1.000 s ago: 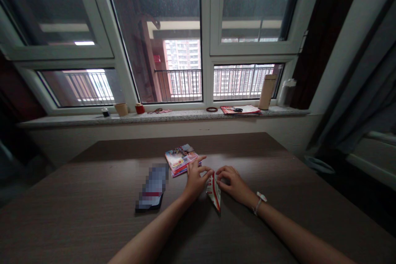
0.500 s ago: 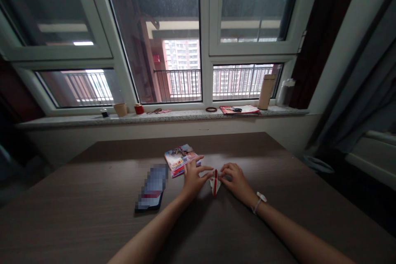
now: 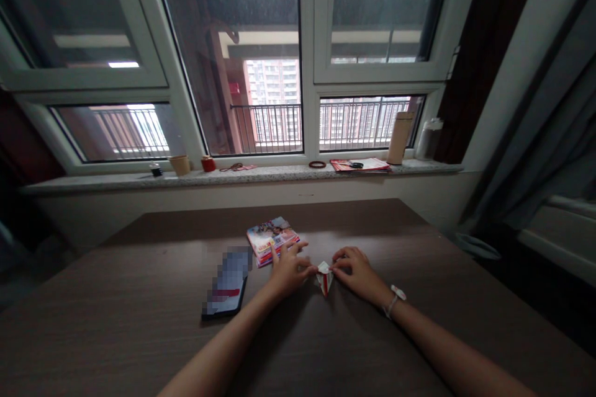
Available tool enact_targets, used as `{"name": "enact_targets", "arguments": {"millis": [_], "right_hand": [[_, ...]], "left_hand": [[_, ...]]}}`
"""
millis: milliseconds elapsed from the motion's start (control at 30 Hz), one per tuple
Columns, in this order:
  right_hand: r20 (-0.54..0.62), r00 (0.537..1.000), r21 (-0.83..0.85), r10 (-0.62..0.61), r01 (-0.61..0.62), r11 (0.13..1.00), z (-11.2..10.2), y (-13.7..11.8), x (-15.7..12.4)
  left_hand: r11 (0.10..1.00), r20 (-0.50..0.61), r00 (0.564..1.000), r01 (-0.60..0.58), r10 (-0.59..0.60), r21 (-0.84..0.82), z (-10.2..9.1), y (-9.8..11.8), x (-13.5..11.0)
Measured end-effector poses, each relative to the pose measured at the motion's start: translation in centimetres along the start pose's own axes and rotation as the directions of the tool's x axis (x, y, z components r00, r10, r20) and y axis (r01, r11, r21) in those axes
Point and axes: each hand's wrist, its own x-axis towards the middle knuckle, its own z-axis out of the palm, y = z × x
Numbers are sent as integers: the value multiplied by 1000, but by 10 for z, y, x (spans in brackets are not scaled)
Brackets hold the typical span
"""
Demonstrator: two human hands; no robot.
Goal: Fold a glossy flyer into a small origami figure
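A small folded piece of paper (image 3: 325, 281), white with a red stripe, lies on the brown table (image 3: 354, 353) with its narrow point toward me. At its upper left side, my left hand (image 3: 289, 270) pinches the edge between thumb and index finger, the other fingers raised. My right hand (image 3: 357, 269) is closed at the opposite corner, thumb and fingertips pressed together on the paper. The top flap shows its white side. Just beyond my left fingers is a stack of colourful printed sheets (image 3: 270, 236).
A phone (image 3: 228, 285) lies left of my left forearm. Along the windowsill (image 3: 279, 175) stand a paper cup (image 3: 179, 165), a red spool-like item (image 3: 207, 164), a bracelet (image 3: 317, 164), papers with scissors (image 3: 367, 165), a tan bottle (image 3: 400, 138) and a clear bottle (image 3: 429, 138).
The paper's top point has been folded down toward me, hiding the upper part of the red stripe. My left fingers have come down onto its edge; my right hand stays close beside it.
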Motion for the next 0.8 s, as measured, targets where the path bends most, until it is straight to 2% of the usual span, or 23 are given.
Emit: {"name": "enact_targets", "arguments": {"millis": [167,400,567,800], "right_hand": [[0,999,-8,34,-34,999,2,-5,1],[25,997,13,69,-70,997,4,-6,1],[-15,995,15,96,-96,995,8,-5,3],[-13,995,-9,102,-102,995,11,-6,6]], "left_hand": [[999,-47,999,13,-12,30,3,8,0],[999,-46,999,3,-1,51,10,13,-2],[995,-34,997,75,-73,65,12,20,-2],[996,-75,994,78,-74,52,17,20,0]]}}
